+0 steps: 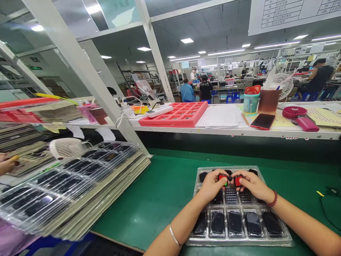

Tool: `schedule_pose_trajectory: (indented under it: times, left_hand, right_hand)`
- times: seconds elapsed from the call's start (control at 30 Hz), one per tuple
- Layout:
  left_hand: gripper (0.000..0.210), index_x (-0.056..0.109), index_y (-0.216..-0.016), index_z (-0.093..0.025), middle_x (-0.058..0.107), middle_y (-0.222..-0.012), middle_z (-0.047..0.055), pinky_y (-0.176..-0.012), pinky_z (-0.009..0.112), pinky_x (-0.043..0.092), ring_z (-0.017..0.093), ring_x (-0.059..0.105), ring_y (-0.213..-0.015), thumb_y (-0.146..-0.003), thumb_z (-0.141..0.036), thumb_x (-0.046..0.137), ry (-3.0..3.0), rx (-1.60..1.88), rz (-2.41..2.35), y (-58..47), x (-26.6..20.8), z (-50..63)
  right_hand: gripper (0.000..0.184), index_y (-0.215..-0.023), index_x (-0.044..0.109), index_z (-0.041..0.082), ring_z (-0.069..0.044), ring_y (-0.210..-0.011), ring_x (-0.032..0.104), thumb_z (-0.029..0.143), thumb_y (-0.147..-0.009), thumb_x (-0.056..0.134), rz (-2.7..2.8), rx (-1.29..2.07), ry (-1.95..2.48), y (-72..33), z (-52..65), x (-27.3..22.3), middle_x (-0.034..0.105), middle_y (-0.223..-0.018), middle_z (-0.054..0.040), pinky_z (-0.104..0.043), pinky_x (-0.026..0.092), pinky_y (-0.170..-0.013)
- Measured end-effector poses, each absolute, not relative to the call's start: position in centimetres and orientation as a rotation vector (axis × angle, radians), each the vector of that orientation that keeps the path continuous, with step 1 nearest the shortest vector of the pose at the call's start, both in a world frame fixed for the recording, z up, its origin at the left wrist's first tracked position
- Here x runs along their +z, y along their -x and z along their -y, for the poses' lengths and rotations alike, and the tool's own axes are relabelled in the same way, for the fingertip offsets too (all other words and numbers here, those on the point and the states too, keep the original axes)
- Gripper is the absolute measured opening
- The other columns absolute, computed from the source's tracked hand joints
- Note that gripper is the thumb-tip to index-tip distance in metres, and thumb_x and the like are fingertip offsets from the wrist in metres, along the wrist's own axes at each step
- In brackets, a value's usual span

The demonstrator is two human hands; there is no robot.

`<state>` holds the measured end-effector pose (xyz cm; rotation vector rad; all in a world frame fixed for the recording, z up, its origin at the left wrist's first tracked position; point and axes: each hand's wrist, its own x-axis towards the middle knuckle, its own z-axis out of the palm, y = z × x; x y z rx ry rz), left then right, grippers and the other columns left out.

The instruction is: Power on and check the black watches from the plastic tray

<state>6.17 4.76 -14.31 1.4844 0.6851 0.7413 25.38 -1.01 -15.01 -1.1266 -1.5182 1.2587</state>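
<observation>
My left hand (pixel 214 185) is closed on a small black device with a red face (pixel 223 176); a green spot shows by the thumb. In my right hand (pixel 253 185) is a similar black device with a red face (pixel 238 181), pinched between thumb and fingers. The two devices are held close together; whether they touch I cannot tell. Both hands are above a clear plastic tray (pixel 239 241) with compartments. Black rounded devices (pixel 235 222) fill its front row, and some middle compartments hold only a gridded bottom. My hands hide part of the back rows.
Stacked trays of black devices (pixel 66 181) stand left on the green table (pixel 149 199). A shelf above bears a red foam tray (pixel 176 113), papers (pixel 220 116), a phone (pixel 263 121) and a pink fan (pixel 299 115). Another person's hand (pixel 7 164) is far left. A cable (pixel 326 209) lies right.
</observation>
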Motion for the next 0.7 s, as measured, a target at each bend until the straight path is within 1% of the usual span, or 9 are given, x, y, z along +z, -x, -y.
schedule_pose_trajectory:
  times: [0.17, 0.3, 0.37, 0.47, 0.6, 0.7]
  left_hand:
    - [0.030, 0.061, -0.085, -0.014, 0.062, -0.070, 0.003, -0.054, 0.024, 0.046, 0.014, 0.059, -0.065, -0.074, -0.042, 0.060, -1.443, 0.724, -0.711, -6.16, -13.85, -4.59]
    - [0.031, 0.063, -0.089, -0.015, 0.061, -0.067, 0.002, -0.046, 0.022, 0.039, 0.013, 0.058, -0.053, -0.078, -0.042, 0.054, -1.467, 0.724, -0.749, -6.15, -13.89, -4.71]
    - [0.031, 0.063, -0.096, -0.015, 0.061, -0.068, 0.003, -0.044, 0.021, 0.036, 0.014, 0.060, -0.055, -0.080, -0.039, 0.052, -1.474, 0.712, -0.752, -6.14, -14.03, -4.79]
    - [0.032, 0.060, -0.106, -0.016, 0.063, -0.074, 0.004, -0.046, 0.021, 0.038, 0.016, 0.063, -0.063, -0.081, -0.035, 0.050, -1.473, 0.681, -0.733, -6.11, -14.13, -4.80]
    - [0.033, 0.058, -0.110, -0.017, 0.063, -0.086, 0.005, -0.049, 0.021, 0.040, 0.017, 0.064, -0.071, -0.080, -0.029, 0.052, -1.488, 0.673, -0.721, -6.09, -14.06, -4.62]
    - [0.035, 0.056, -0.113, -0.017, 0.063, -0.089, 0.006, -0.050, 0.020, 0.040, 0.017, 0.064, -0.072, -0.078, -0.022, 0.054, -1.491, 0.666, -0.712, -6.13, -14.12, -4.52]
  right_hand:
    - [0.029, -0.100, 0.058, 0.020, -0.017, -0.069, 0.064, 0.044, -0.085, 0.049, 1.487, 1.307, 1.111, -25.47, 1.02, -15.00, 0.067, -0.090, -0.0050, -0.031, 0.052, -0.063]
    - [0.027, -0.093, 0.059, 0.019, -0.014, -0.063, 0.061, 0.044, -0.083, 0.055, 1.457, 1.322, 1.109, -25.33, 1.15, -15.00, 0.067, -0.080, -0.0027, -0.029, 0.051, -0.061]
    - [0.025, -0.090, 0.059, 0.018, -0.014, -0.062, 0.059, 0.041, -0.082, 0.057, 1.467, 1.314, 1.102, -25.26, 1.18, -14.96, 0.065, -0.076, -0.0021, -0.028, 0.051, -0.059]
    - [0.021, -0.087, 0.059, 0.018, -0.013, -0.062, 0.058, 0.038, -0.081, 0.058, 1.485, 1.304, 1.098, -25.20, 1.20, -14.83, 0.064, -0.073, -0.0016, -0.026, 0.050, -0.057]
    - [0.015, -0.088, 0.057, 0.018, -0.013, -0.062, 0.057, 0.032, -0.081, 0.057, 1.492, 1.301, 1.094, -25.15, 1.27, -14.65, 0.062, -0.074, -0.0008, -0.026, 0.050, -0.057]
    - [0.012, -0.090, 0.056, 0.019, -0.013, -0.064, 0.057, 0.028, -0.081, 0.056, 1.494, 1.295, 1.081, -25.12, 1.32, -14.65, 0.062, -0.078, -0.0008, -0.026, 0.050, -0.059]
